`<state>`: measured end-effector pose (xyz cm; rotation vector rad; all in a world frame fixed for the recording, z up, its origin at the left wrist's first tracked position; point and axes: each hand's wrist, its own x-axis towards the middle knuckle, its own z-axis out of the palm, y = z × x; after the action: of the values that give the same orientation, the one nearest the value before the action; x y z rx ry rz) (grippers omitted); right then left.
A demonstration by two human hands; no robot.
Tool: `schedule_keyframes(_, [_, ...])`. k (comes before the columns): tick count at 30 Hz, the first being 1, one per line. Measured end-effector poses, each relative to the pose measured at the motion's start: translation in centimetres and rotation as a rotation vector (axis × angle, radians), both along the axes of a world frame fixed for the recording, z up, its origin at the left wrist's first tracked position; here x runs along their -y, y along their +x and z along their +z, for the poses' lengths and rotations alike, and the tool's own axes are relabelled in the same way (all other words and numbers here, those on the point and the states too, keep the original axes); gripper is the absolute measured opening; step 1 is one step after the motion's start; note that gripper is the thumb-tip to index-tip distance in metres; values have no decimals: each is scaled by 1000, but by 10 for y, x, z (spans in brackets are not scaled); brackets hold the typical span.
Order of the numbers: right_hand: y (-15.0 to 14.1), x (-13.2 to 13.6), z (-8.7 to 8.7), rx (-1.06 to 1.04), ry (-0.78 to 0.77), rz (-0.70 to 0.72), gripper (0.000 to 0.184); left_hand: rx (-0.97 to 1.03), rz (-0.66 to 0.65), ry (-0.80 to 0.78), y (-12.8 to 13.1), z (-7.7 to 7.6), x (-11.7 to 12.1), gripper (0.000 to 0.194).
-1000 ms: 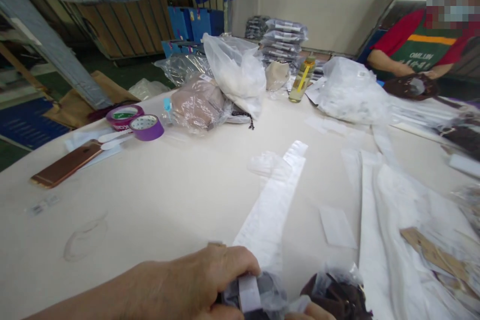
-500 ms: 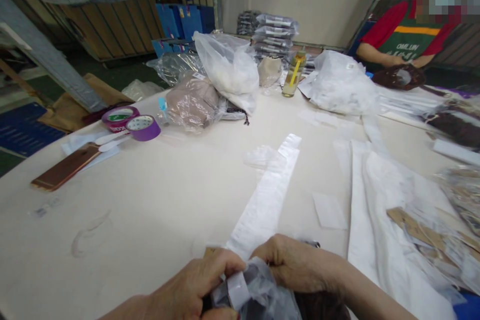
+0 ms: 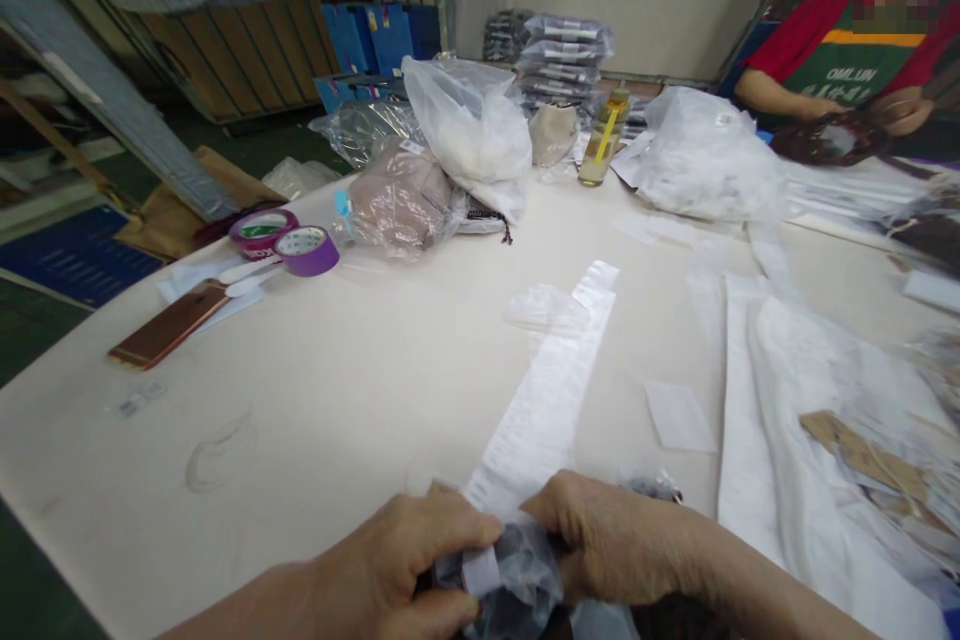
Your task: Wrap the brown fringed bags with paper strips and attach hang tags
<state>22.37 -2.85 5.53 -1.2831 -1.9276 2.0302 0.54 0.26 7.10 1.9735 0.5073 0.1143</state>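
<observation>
At the bottom centre of the head view, a clear plastic bag [image 3: 523,585] with something dark inside is bunched up between my hands. A small white label [image 3: 481,572] shows on its near side. My left hand [image 3: 409,550] pinches the bag beside the label, thumb and fingers closed on the plastic. My right hand [image 3: 600,535] is closed on the bag's right side, its fingertips hidden. Just beyond my hands lies a long white plastic strip [image 3: 547,400], with crumpled clear film [image 3: 544,308] by its far end. Dark material below my right wrist is mostly out of frame.
Left are a phone [image 3: 171,325] and tape rolls [image 3: 307,252]. Bagged goods [image 3: 405,200], a bottle [image 3: 604,140] and a white plastic bag [image 3: 697,155] stand at the back. White sheets [image 3: 795,440] and tags lie right. A co-worker [image 3: 847,70] handles a brown item.
The view has shifted slightly, so the table's things sit further right. The bag is gathered more tightly between my hands. The co-worker's hands have moved on the brown item.
</observation>
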Motion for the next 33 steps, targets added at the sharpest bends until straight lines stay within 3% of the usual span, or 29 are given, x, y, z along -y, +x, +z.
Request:
schedule_keyframes(3, [-1, 1, 3, 38, -7, 20, 11, -52, -132, 54, 4, 12, -4, 20])
schedule_keyframes(8, [-3, 3, 3, 47, 15, 28, 31, -196, -247, 124, 10, 27, -8, 29])
schedule_keyframes(13, [-11, 8, 1, 21, 44, -31, 28, -262, -441, 70, 18, 25, -16, 18])
schedule_keyframes(18, [-18, 11, 5, 39, 81, -31, 20, -340, -595, 129, 31, 21, -13, 13])
schedule_keyframes(23, [-15, 14, -2, 75, 63, -164, 23, -318, -529, 319, 34, 19, -7, 5])
schedule_keyframes(25, [-15, 17, -7, 70, 59, -167, 23, -308, -566, 316, 36, 17, -6, 10])
schedule_keyframes(29, [-20, 20, -15, 49, 134, -190, 19, -466, -693, 153, 52, 15, -7, 33])
schedule_keyframes(33, [-20, 22, -14, 53, 148, -255, 12, -528, -837, 183, 73, 14, -8, 42])
